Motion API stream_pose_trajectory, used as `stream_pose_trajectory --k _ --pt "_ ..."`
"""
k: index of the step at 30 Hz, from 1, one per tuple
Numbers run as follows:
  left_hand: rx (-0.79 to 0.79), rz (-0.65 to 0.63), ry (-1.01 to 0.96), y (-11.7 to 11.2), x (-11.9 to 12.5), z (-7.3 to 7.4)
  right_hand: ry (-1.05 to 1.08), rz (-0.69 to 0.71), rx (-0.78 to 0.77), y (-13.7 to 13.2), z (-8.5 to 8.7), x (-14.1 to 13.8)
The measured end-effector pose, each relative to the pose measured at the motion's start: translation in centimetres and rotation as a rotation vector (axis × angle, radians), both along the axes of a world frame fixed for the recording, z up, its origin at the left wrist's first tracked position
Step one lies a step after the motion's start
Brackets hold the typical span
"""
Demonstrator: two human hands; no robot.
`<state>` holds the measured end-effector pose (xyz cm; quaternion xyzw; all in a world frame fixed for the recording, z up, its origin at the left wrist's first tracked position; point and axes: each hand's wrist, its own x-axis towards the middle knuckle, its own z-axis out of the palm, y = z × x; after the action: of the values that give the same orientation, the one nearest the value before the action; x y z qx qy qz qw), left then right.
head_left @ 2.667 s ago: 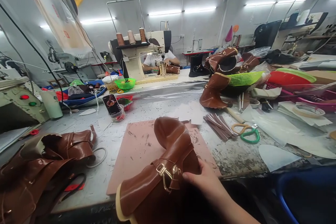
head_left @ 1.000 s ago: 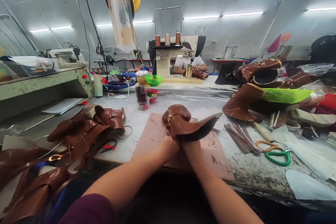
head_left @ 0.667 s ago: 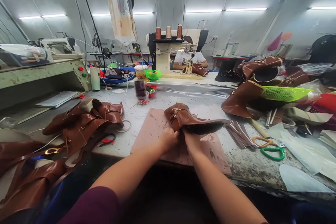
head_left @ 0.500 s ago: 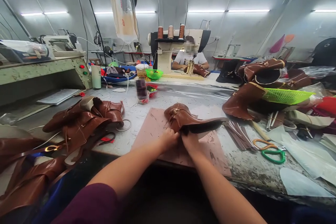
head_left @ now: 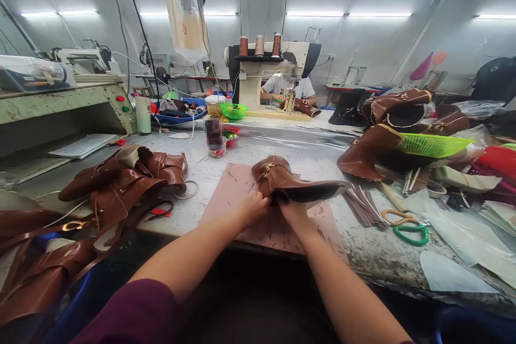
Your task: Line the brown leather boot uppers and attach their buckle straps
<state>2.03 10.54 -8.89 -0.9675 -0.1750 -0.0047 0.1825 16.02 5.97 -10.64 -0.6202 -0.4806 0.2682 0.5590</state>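
A brown leather boot upper [head_left: 281, 176] with a gold-coloured buckle lies on its side over the pink mat [head_left: 221, 189], its dark inside facing me. My left hand [head_left: 255, 209] is closed on the boot upper's near edge, with the fingers curled in. Beside it, my right hand [head_left: 293, 214] reaches under the lower edge by the dark opening and holds the upper there. Its fingertips are hidden by the leather. The two hands are close together, slightly apart.
More brown boot uppers lie in piles at left [head_left: 124, 185] and right [head_left: 365, 153]. Scissors [head_left: 411, 234], brown strips [head_left: 363, 204] and white sheets lie to the right. A green basket [head_left: 437, 145] stands behind. Across the table, a person [head_left: 288, 88] works at a sewing machine [head_left: 250, 88].
My left hand has shifted slightly left along the boot upper's edge. The right hand stays at the opening. The whole view has moved a little. Across the table, the other person's hands have shifted.
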Motion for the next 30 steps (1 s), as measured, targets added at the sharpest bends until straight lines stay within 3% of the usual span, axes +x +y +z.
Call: stream_pose_trajectory --k 8,14,24,30 --pt "-0.042 0.028 0.025 -0.5 1.0 1.2 0.101 -0.023 -0.017 0.0 -0.8 0.9" --pt "-0.068 0.064 0.055 -0.2 1.6 2.0 0.210 -0.017 0.015 -0.5 -0.3 0.0" --pt "-0.097 0.143 -0.102 0.0 1.5 3.4 0.061 -0.079 -0.132 -0.9 0.7 0.2" --pt "-0.077 0.347 -0.271 -0.6 2.5 2.9 -0.057 -0.129 -0.202 0.1 1.5 -0.8"
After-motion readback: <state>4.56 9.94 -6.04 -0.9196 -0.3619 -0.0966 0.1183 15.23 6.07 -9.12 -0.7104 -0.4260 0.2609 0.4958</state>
